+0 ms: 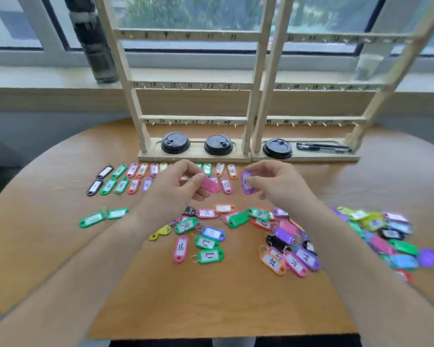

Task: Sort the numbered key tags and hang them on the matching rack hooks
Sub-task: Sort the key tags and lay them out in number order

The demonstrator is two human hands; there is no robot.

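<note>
In the head view the step in hand looks like the sorting, with the hanging not yet begun. The left hand (183,182) pinches a pink plastic key tag (212,185) between thumb and fingertips. The right hand (278,181) pinches a purple plastic key tag (246,182) by its edge, its label too blurred to read. Both tags hang just above the round wooden desk (236,301), near each other but apart.

To the left of the left hand lie two sorted rows of coloured tags (125,179), which run on under its fingers. Nearer than both hands sits a loose cluster of unsorted tags (206,236), and a bigger heap of mixed tags (386,236) lies outside the right forearm. Just beyond the fingertips stand the left pale wooden rack (193,85) and the right pale wooden rack (318,87); their numbered hooks look bare, as far as the blur allows.

The next move probably calls for reading each number and laying the tag at the rows' right end, set down low so neighbours are not nudged.

Open desk lies to the right of the right hand. The rack bases, holding black round lids (218,145) and black pens (323,147), close off the room ahead. Both forearms cross above loose tags, so drawing back should be done lifted
</note>
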